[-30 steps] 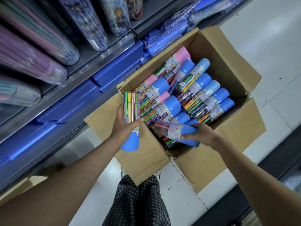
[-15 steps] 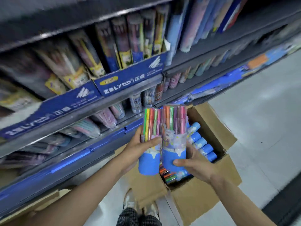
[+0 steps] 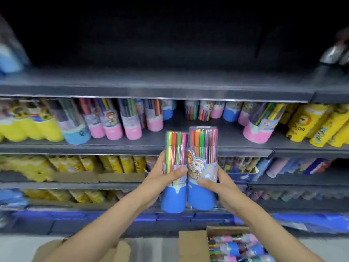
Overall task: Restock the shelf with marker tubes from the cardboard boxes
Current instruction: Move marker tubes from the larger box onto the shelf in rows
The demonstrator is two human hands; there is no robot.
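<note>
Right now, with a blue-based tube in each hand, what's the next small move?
Probably lift both tubes forward into the open gap on the shelf above them. The left hand and right hand each hold an upright marker tube, and similar pink- and blue-based tubes stand either side of that gap.

Yellow tubes [image 3: 309, 127] — blue pkgs [image 3: 321, 222] below

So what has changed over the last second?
Both hands lifted their blue-based clear marker tubes from the cardboard box up to shelf height, upright, side by side. Left hand and right hand kept their grips on left tube and right tube.
</note>
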